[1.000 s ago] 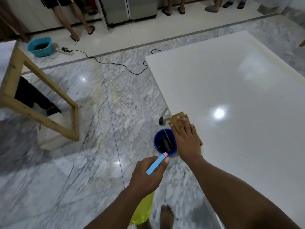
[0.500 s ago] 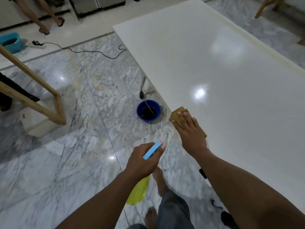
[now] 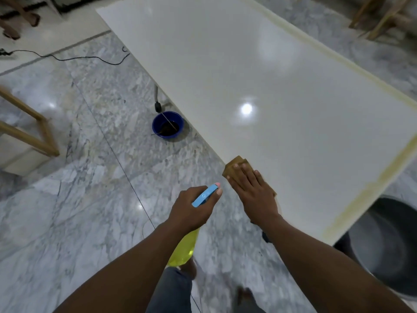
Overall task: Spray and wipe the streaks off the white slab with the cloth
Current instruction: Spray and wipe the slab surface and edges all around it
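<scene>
Right hand (image 3: 252,195), fingers straight and nearly together, presses the brown cloth (image 3: 234,164) flat on the white slab (image 3: 270,86) at its left edge. One second ago it was beside the blue bowl (image 3: 168,127). The bowl now lies at 10 o'clock, well apart, so the edge pass is advancing. Left hand (image 3: 191,211) grips the spray bottle (image 3: 184,249) at 9 o'clock. The yellowish streaks (image 3: 372,184) at 3 o'clock are not yet wiped.

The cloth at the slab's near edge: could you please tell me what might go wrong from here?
The cloth seems to overhang the edge of the white slab under the flat right hand; it may slip off.
The spray bottle in the left hand sits over the floor; mist could wet the marble.
</scene>
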{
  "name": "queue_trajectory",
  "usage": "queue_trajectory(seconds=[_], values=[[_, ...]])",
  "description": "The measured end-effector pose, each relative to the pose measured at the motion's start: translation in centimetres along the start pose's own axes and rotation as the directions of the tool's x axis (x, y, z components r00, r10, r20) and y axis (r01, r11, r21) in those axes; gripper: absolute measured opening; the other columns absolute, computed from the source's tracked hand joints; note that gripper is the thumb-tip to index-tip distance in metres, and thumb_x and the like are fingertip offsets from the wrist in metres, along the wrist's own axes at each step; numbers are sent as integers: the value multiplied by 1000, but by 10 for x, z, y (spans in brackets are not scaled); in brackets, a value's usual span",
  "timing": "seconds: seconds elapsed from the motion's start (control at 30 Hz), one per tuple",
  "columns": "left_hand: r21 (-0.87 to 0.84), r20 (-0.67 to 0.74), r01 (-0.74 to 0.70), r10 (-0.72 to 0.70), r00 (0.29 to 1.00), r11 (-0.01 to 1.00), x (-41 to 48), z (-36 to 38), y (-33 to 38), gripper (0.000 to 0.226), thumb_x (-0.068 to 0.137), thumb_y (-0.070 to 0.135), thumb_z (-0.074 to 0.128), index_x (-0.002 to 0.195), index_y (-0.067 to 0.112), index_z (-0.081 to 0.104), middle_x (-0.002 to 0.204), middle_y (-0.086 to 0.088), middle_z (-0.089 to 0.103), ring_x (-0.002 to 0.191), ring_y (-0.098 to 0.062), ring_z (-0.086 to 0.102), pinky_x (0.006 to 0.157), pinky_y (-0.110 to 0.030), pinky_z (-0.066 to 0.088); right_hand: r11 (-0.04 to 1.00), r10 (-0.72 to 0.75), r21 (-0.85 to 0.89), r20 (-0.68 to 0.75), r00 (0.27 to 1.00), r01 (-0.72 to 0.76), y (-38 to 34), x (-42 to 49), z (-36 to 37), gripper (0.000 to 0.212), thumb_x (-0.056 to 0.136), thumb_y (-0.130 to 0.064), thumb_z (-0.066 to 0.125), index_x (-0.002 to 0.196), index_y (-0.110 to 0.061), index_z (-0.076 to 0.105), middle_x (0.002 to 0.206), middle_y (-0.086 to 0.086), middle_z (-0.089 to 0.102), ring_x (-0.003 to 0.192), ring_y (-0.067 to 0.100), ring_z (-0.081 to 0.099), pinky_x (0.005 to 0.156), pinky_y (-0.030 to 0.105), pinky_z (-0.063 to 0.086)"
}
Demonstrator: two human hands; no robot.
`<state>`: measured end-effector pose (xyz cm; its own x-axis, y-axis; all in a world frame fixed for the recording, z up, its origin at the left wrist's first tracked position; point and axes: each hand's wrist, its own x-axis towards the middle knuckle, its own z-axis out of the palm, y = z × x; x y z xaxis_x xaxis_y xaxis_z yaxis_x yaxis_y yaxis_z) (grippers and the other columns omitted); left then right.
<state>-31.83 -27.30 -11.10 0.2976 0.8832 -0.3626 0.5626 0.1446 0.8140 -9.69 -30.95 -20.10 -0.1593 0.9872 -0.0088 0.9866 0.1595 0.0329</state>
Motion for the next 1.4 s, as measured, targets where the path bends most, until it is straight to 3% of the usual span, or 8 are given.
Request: queue_trajectory(seconds=[0.2, 0.43, 0.53, 0.73, 0.83, 0.93, 1.03, 1.4], values=[[33, 26, 3, -3, 1000, 999, -67, 89, 16, 75, 85, 78, 60, 103, 7, 77, 76, -21, 68, 68, -40, 69, 63, -60, 63, 999, -5, 45, -14, 1000, 5, 21, -123, 8, 67, 92, -6, 24, 157, -19, 24, 166, 10, 12, 153, 35, 9, 119, 53, 24], [31, 96, -8, 5, 995, 999, -127, 158, 38, 25, 99, 52, 68, 95, 31, 81, 80, -24, 73, 61, -36, 73, 58, -52, 65, 999, 13, 37, -14, 1000, -13, 38, -232, 2, 66, 91, -5, 23, 156, -16, 28, 165, 13, 15, 152, 37, 13, 118, 55, 27], [53, 100, 0, -5, 995, 999, -142, 170, 39, 53, 94, 66, 66, 96, 14, 79, 80, -24, 71, 65, -37, 73, 58, -56, 64, 999, 18, 39, -9, 1000, -17, 48, -272, 1, 67, 94, 1, 9, 154, -17, 33, 164, 13, 21, 151, 37, 18, 117, 54, 30], [73, 120, -36, 27, 992, 997, -157, 172, 47, 82, 80, 84, 57, 104, 8, 77, 71, -21, 66, 65, -39, 70, 59, -58, 63, 931, 102, 325, 209, 972, -168, 56, -330, -8, 99, 74, 19, 53, 157, -26, 24, 166, 5, 20, 148, 31, 30, 107, 40, 46], [68, 147, -47, 37, 988, 997, -154, 171, 56, 74, 84, 80, 59, 99, 10, 78, 59, -7, 60, 60, -37, 68, 59, -57, 63, 596, 348, 671, 278, 895, -440, 49, -341, -39, 71, 90, 8, 52, 145, -35, 40, 150, -8, 47, 136, 22, 48, 101, 20, 45], [86, 193, -96, 78, 978, 992, -146, 171, 71, 44, 95, 64, 66, 107, 25, 83, 55, 13, 61, 55, -19, 64, 65, -57, 64, -181, 576, 809, 548, 607, -559, 49, -333, -88, 40, 99, -12, 54, 129, -39, 57, 127, -8, 63, 116, 20, 61, 92, 30, 53], [116, 271, -182, 145, 952, 977, -139, 171, 93, 38, 100, 56, 66, 105, 23, 83, 56, 17, 63, 59, -17, 68, 68, -54, 64, -860, 322, 467, 808, 493, -205, 62, -318, -131, 31, 96, -36, 55, 103, -17, 79, 105, 13, 74, 92, 34, 70, 86, 50, 56], [292, 610, -533, 274, 743, 794, -80, 142, 173, 57, 100, 65, 59, 78, 14, 67, 60, 2, 56, 57, -19, 61, 64, -45, 57, -908, 418, 293, 678, 604, 299, 87, -217, -186, 71, 88, -62, 54, 135, -9, 60, 138, 22, 58, 129, 43, 52, 108, 58, 39]])
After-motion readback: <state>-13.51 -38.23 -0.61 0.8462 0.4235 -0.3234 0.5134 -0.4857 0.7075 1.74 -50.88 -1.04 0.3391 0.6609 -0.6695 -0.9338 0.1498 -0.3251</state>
